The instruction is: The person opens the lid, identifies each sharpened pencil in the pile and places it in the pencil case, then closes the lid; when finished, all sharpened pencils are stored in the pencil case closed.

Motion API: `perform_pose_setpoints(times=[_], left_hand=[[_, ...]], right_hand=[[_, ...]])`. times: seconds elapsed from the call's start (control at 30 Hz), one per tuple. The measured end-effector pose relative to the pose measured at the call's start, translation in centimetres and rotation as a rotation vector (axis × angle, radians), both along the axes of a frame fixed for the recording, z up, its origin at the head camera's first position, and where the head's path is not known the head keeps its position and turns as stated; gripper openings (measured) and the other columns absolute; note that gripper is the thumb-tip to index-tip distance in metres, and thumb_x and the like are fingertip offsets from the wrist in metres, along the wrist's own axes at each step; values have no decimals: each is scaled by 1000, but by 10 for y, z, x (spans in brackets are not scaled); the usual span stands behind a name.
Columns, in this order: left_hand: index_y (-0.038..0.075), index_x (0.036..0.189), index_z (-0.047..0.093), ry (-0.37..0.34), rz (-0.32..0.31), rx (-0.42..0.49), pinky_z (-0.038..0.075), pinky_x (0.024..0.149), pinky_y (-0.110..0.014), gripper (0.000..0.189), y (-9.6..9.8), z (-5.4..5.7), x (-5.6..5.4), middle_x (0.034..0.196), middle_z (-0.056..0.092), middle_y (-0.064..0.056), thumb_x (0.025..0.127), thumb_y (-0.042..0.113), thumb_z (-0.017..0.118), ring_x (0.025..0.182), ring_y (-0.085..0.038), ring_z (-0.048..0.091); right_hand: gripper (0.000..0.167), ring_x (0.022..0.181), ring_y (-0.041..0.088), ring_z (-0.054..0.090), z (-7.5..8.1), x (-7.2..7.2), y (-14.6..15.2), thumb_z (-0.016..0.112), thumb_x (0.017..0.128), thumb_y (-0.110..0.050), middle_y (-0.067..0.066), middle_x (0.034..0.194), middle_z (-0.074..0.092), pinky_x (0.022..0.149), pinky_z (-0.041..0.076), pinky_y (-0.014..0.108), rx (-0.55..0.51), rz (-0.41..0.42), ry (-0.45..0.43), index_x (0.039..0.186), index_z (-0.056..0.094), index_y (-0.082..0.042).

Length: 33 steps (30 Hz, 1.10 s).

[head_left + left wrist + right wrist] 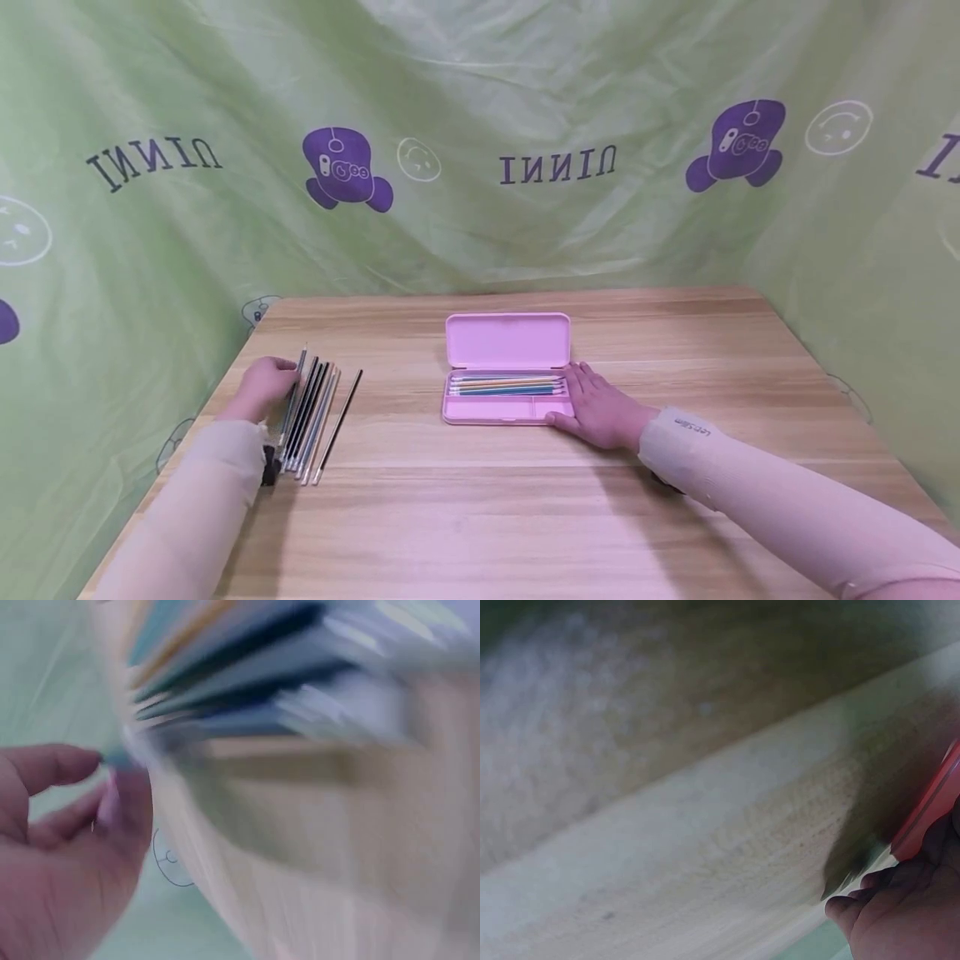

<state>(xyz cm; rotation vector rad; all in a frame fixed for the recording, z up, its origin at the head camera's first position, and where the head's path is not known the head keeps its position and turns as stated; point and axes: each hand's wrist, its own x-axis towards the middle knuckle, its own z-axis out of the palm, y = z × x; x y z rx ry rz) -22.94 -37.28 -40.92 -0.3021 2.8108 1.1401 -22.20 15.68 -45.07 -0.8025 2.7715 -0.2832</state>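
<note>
My left hand (266, 385) is at the left side of a row of pencils lying on the table, its thumb and fingertips pinching the outermost pencil (302, 363). In the blurred left wrist view, thumb and finger meet on its dark teal end. The other pencils (321, 408), black, grey and tan, fan out to the right, one black pencil (347, 414) a little apart. My right hand (603, 410) rests with straight fingers against the right end of an open pink pencil case (487, 410), its thumb at the front corner. Several coloured pencils (506, 386) lie in the case's rear compartment.
The case's lid (508, 340) stands raised at the back. Two smaller front compartments show a pink floor. The wooden table (450, 517) reaches back to a green printed curtain (465, 233) that also hangs along both sides.
</note>
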Motion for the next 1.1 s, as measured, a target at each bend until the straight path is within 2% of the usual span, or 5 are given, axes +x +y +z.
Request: perform_pose_setpoints(times=[0.2,0.37,0.53,0.7,1.1], left_hand=[[-23,151,18,-27,-20,572,55,82,-19,54,1,13,-12,102,64,-7,106,-4,41,88,-6,63],[-20,153,15,-18,-106,760,55,90,-22,54,20,18,-20,96,67,5,109,-2,41,94,-6,67],[-15,144,32,-13,-150,836,54,100,-33,39,50,20,-30,100,68,2,110,0,41,97,-9,69],[-20,148,27,-13,-189,850,50,105,-41,44,86,25,-43,101,67,-1,110,-1,39,96,-11,69],[-19,143,42,69,-336,620,55,99,-45,40,183,41,-63,121,60,-33,105,-8,44,95,-21,68]], right_hand=[[101,152,52,9,5,3,0,37,104,-66,37,164,8,124,12,58,-8,-1,0,157,10,17],[100,151,53,9,7,4,0,38,105,-64,38,163,9,123,13,59,-20,-2,6,156,10,17],[100,152,52,9,7,5,-3,38,105,-64,37,164,8,124,13,58,-4,-7,-13,157,9,17],[100,152,51,9,4,3,-2,38,105,-64,36,165,8,124,13,57,4,-10,-5,157,10,16],[99,152,50,12,-1,3,-2,42,104,-63,34,165,12,124,15,56,-20,-18,14,158,11,14]])
